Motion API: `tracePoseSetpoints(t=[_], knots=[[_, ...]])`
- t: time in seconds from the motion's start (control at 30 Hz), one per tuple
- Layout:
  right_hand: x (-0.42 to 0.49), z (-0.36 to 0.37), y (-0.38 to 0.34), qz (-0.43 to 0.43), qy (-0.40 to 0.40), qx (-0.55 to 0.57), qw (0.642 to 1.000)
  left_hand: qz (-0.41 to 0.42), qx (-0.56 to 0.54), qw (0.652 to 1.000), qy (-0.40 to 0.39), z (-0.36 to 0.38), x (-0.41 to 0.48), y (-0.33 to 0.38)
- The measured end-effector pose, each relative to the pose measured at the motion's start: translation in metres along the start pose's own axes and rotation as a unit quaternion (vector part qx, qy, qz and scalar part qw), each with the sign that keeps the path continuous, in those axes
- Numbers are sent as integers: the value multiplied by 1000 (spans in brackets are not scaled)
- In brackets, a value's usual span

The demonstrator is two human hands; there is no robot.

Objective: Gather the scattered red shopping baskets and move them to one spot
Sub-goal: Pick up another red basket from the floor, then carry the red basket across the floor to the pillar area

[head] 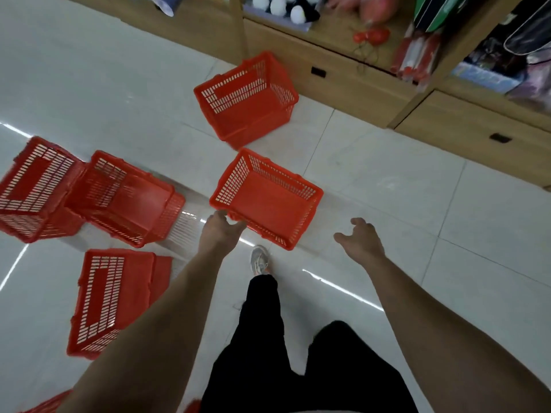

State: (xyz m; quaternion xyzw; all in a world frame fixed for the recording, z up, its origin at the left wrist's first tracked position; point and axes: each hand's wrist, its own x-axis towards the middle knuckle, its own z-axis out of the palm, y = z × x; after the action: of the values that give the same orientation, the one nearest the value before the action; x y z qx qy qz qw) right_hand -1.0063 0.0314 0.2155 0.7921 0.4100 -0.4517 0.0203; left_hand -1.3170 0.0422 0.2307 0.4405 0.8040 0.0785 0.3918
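Observation:
Several red shopping baskets lie scattered on the white tiled floor. My left hand [220,231] grips the near rim of an upright basket [268,201] in the middle. My right hand [362,238] hovers to its right, fingers apart and holding nothing. Another basket [247,99] lies tipped on its side by the wooden shelf. Two more baskets [32,189] [128,201] lie tumbled together at the left. An overturned basket [104,299] rests at the lower left, partly behind my left forearm. A red edge [44,405] shows at the bottom left corner.
A wooden shelf unit [343,79] with drawers runs along the top right, stocked with plush toys and packaged goods. My leg in black trousers and a grey shoe [260,260] stand just below the held basket. Bare floor tiles [447,204] stretch to the right.

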Motion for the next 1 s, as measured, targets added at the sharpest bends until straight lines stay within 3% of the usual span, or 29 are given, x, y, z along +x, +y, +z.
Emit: tracePoseSetpoints(t=[0.1, 0.27, 0.4, 0.57, 0.73, 1.0], knots=[[62, 20, -37, 8, -19, 16, 1000, 31, 36, 999, -11, -4, 82, 9], [198, 82, -63, 30, -28, 43, 998, 8, 65, 998, 11, 31, 232, -11], [316, 152, -35, 39, -1, 13, 999, 16, 119, 993, 19, 96, 353, -60], [401, 224, 32, 130, 92, 77, 984, 14, 168, 984, 61, 165, 459, -136], [407, 281, 66, 124, 39, 128, 983, -57, 127, 989, 38, 190, 512, -182], [398, 245, 36, 71, 101, 132, 984, -9, 2, 989, 148, 172, 447, -182]])
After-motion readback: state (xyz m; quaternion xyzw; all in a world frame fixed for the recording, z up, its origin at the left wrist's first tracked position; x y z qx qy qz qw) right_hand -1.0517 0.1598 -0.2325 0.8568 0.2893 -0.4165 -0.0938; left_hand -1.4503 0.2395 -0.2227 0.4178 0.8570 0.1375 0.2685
